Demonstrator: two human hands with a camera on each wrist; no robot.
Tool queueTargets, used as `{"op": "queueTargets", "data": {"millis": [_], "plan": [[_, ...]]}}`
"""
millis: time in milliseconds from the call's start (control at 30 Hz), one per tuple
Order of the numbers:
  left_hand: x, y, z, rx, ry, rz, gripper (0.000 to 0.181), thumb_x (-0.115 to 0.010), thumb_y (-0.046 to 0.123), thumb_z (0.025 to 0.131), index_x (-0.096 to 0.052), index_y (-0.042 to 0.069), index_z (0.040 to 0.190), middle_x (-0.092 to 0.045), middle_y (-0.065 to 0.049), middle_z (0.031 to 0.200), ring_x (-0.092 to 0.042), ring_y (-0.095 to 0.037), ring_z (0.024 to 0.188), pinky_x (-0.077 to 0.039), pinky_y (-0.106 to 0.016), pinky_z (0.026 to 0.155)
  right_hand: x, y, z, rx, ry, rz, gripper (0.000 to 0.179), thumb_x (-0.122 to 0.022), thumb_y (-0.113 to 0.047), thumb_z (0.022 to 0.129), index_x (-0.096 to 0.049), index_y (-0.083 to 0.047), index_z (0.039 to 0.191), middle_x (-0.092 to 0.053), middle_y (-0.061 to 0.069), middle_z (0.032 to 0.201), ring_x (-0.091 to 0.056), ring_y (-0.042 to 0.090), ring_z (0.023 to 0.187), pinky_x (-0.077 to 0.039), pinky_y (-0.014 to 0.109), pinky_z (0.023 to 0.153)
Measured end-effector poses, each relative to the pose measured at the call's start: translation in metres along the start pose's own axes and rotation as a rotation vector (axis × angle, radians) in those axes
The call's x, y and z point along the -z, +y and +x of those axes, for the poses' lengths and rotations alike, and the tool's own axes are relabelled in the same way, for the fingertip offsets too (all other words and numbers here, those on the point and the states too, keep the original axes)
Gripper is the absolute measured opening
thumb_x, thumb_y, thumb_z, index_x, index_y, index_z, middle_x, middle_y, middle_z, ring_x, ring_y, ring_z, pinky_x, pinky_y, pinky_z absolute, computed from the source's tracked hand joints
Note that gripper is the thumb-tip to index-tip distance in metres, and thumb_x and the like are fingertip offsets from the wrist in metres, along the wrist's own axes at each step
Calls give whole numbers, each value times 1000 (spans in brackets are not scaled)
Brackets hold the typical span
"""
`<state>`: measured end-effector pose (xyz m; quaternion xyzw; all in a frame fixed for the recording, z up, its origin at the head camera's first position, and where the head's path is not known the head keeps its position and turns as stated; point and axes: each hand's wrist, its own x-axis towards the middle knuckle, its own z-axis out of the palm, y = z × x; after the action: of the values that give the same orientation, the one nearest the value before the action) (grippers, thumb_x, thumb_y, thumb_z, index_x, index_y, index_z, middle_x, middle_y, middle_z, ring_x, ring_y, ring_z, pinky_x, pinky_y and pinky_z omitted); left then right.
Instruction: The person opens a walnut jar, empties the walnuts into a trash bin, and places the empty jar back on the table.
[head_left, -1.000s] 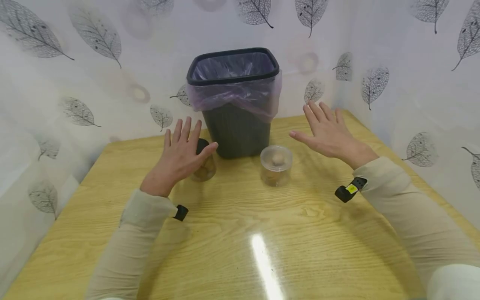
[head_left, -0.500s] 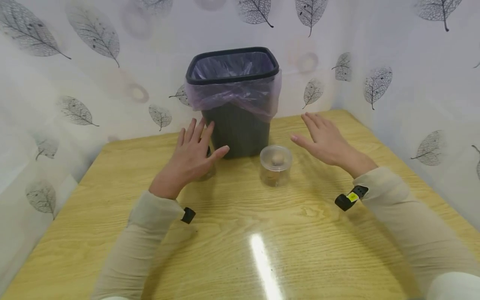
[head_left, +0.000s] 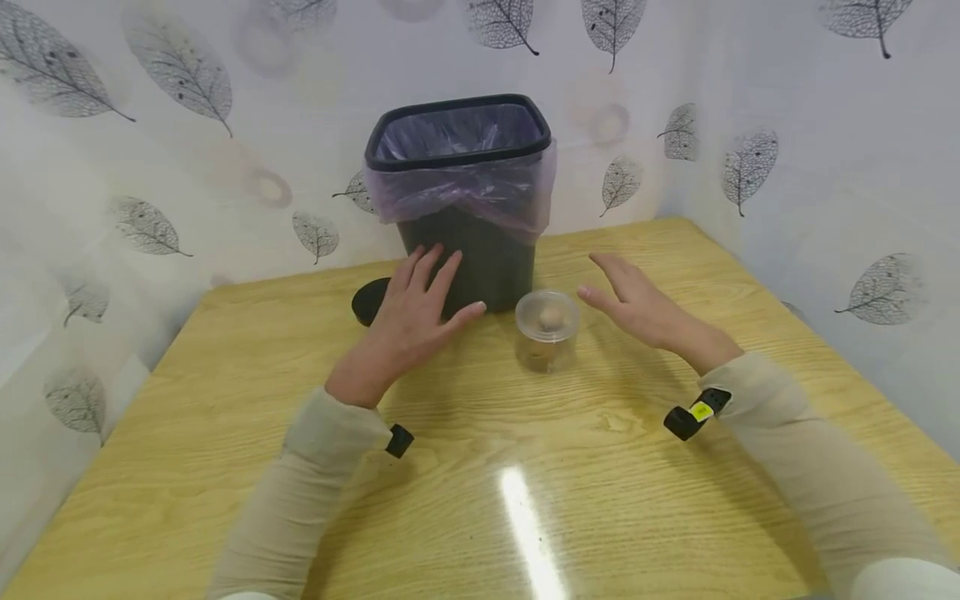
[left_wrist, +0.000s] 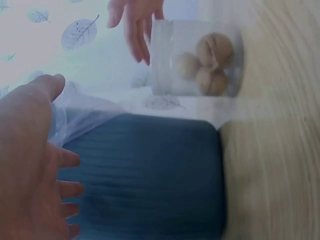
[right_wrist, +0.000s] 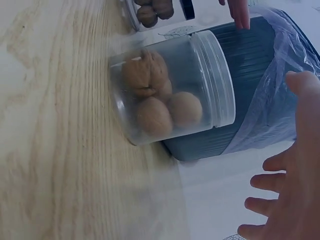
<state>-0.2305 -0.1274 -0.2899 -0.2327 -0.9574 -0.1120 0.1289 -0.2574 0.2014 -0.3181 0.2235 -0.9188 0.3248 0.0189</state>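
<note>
A clear plastic jar of walnuts stands upright on the table, in front of the bin. Its rim is clear; whether a lid is on it I cannot tell. My left hand hovers to its left with fingers spread, apart from it. On the other side my right hand is held in the air, thumb towards the jar, holding nothing. Behind the left hand stands a second jar with a black lid, its body hidden in the head view. The right wrist view shows walnuts in this second jar too.
A dark bin with a purple plastic liner stands at the back of the wooden table. A leaf-print curtain hangs behind and along the sides.
My left hand has moved right and slightly nearer, leaving the black lid in view to its left. The right hand has come lower and turned more edge-on. The jars and bin have stayed put.
</note>
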Motion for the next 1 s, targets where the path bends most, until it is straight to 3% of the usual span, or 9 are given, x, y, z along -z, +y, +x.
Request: {"op": "queueTargets", "data": {"millis": [167, 367, 667, 833, 1000], "plan": [[-9, 9, 4, -6, -67, -31, 80, -46, 59, 98, -19, 15, 160, -16, -17, 164, -13, -37, 152, -18, -54, 122, -9, 0, -4, -1, -63, 69, 75, -43, -45, 103, -16, -2, 158, -20, 23, 163, -16, 42, 151, -14, 59, 121], [-25, 23, 15, -56, -132, -70, 81, -43, 62, 98, -18, 17, 160, -20, -14, 163, -21, -37, 149, -27, -55, 118, -24, 5, -6, -5, -109, 131, 78, -54, -40, 100, -17, -1, 157, -26, 23, 160, -28, 43, 146, -25, 61, 117], [-47, 50, 31, -123, -211, -176, 79, -42, 61, 99, -21, 15, 159, -22, -12, 163, -25, -35, 148, -30, -53, 118, -44, 12, -6, -22, -168, 190, 92, -69, -46, 90, -18, -10, 158, -36, 15, 156, -32, 36, 146, -27, 63, 115], [-53, 60, 37, -165, -214, -215, 79, -43, 61, 99, -24, 12, 158, -27, -12, 161, -28, -33, 146, -31, -50, 118, -54, 12, -4, 10, -157, 291, 88, -75, -39, 87, -25, -13, 154, -42, 7, 151, -40, 28, 140, -32, 54, 115], [-59, 67, 42, -180, -231, -229, 79, -47, 58, 98, -24, 11, 158, -27, -16, 160, -29, -35, 146, -32, -50, 118, -61, 13, 0, 71, -144, 429, 79, -76, -23, 87, -31, -10, 151, -49, 10, 143, -51, 25, 128, -45, 40, 106]]}}
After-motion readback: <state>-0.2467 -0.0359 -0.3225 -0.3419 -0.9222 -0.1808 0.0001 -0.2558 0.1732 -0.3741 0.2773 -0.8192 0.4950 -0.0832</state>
